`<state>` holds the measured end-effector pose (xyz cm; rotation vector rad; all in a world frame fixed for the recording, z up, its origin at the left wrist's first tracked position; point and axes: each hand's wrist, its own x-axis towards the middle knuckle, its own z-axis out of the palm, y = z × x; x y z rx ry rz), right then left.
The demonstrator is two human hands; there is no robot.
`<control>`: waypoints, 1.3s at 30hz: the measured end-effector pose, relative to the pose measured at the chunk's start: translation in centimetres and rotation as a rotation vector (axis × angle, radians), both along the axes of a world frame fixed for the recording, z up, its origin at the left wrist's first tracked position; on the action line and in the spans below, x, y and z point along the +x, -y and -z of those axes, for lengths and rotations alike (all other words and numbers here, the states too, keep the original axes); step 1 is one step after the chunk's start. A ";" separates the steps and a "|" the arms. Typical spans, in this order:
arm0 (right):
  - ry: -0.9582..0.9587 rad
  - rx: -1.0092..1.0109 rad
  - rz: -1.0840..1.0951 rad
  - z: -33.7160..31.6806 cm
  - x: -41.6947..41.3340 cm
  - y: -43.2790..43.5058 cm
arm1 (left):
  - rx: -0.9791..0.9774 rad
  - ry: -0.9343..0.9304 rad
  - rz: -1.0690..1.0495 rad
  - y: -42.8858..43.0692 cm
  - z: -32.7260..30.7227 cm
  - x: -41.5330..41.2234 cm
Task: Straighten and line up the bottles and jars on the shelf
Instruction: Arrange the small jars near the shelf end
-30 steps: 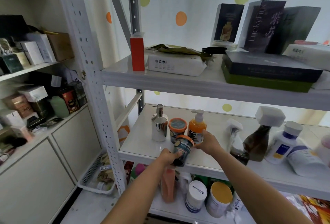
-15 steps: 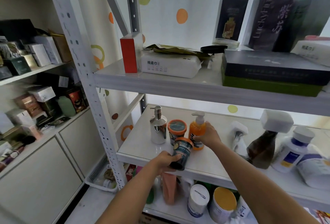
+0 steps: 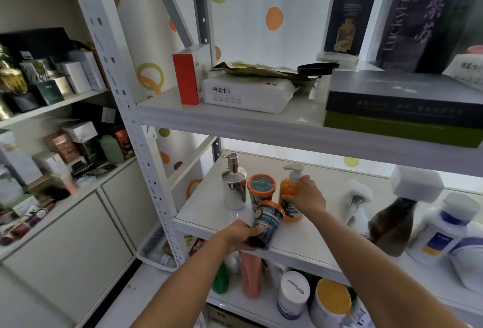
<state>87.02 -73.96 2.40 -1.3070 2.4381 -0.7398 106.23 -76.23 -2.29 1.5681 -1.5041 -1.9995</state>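
On the white middle shelf (image 3: 209, 212), my left hand (image 3: 241, 233) grips a dark teal jar with an orange lid (image 3: 268, 219), tilted near the front edge. My right hand (image 3: 305, 198) is closed around an orange pump bottle (image 3: 288, 188) standing upright. Behind the tilted jar stands a second orange-lidded jar (image 3: 261, 189), and to its left a chrome pump dispenser (image 3: 234, 184). Further right stand a white spray bottle (image 3: 355, 202), a brown bottle with a white square cap (image 3: 397, 220) and a white bottle with a blue label (image 3: 439, 233).
The upper shelf (image 3: 235, 123) hangs low over the bottles and holds a red box (image 3: 186, 79), a tissue pack (image 3: 245, 93) and dark boxes. Below are tubs and bottles (image 3: 292, 293). A perforated white post (image 3: 136, 123) stands left, with a crowded cabinet beyond.
The view has shifted closer and slightly right. My left hand has kept hold of the tilted jar near the front edge, and my right hand has moved up onto the orange pump bottle.
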 end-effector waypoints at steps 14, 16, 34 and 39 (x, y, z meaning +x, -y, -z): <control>-0.108 0.036 0.023 -0.6 -2.8 -3.3 | -0.069 0.072 0.041 -1.2 -1.1 -2.2; -0.112 0.042 0.033 -0.7 -3.5 -4.0 | -0.085 0.071 0.034 -1.2 -1.0 -3.0; -0.014 -0.273 0.185 2.8 -0.5 -7.8 | -0.329 0.395 -0.060 -1.5 -0.6 -9.2; -0.297 -0.443 0.080 3.8 1.0 -8.4 | -0.364 0.406 -0.068 -1.1 0.2 -9.7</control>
